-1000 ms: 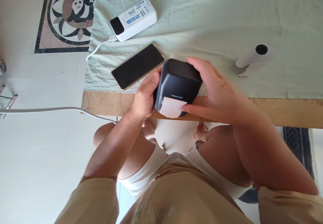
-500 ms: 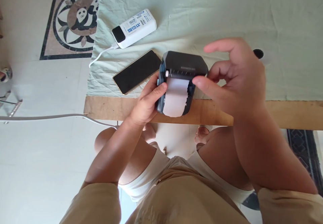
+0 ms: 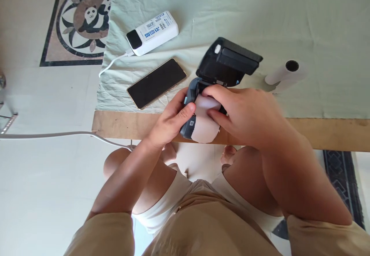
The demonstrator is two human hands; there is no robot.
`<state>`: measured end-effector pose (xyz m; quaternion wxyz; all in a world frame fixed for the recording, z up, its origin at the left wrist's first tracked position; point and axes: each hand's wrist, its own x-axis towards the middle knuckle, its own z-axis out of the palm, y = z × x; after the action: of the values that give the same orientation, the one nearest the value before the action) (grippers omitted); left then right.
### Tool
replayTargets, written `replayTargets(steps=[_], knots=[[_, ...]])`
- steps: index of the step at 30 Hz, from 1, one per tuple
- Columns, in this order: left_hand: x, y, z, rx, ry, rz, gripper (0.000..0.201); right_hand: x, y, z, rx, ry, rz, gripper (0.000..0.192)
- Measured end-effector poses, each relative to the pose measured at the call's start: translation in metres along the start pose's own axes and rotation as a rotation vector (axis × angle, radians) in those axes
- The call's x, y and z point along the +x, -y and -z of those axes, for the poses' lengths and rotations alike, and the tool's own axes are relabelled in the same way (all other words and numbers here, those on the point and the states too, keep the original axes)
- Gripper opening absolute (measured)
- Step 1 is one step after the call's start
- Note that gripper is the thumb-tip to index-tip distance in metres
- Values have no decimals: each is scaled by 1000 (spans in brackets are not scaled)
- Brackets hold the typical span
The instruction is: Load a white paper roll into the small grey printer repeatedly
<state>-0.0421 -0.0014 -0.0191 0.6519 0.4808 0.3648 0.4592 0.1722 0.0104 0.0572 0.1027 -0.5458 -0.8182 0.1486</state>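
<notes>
Now our printer's lid [image 3: 229, 61] is standing open; our left hand [image 3: 170, 119] is gripping the printer [image 3: 189, 125] while our right hand [image 3: 245, 113] is pinching its paper roll [image 3: 204, 127], near the phone [image 3: 156, 82].

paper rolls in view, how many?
2. One paper roll sits in the open printer under the right hand; a spare roll lies on the cloth, right.

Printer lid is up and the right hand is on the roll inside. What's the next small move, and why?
Probably lift the paper roll out of the printer. Its lid stands open, the right hand has fingers on the roll in the bay, and the left hand steadies the body at the table edge.
</notes>
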Motion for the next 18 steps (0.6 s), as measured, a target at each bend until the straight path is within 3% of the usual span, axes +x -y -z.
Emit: replayTargets(steps=[3, 6, 10, 15, 18], knots=[[-1, -1, -2, -54, 12, 57, 78, -4, -6, 5, 188, -23, 18, 29], [1, 1, -6, -116, -21, 52, 84, -11, -16, 15, 568, -36, -15, 36], [4, 7, -8, -142, -126, -18, 76, -12, -41, 20, 955, -145, -216, 38], [6, 10, -8, -152, -168, -53, 67, -3, -71, -3, 990, -293, -360, 25], [7, 8, -9, -147, -185, -71, 61, -2, -75, -16, 667, -354, -305, 26]])
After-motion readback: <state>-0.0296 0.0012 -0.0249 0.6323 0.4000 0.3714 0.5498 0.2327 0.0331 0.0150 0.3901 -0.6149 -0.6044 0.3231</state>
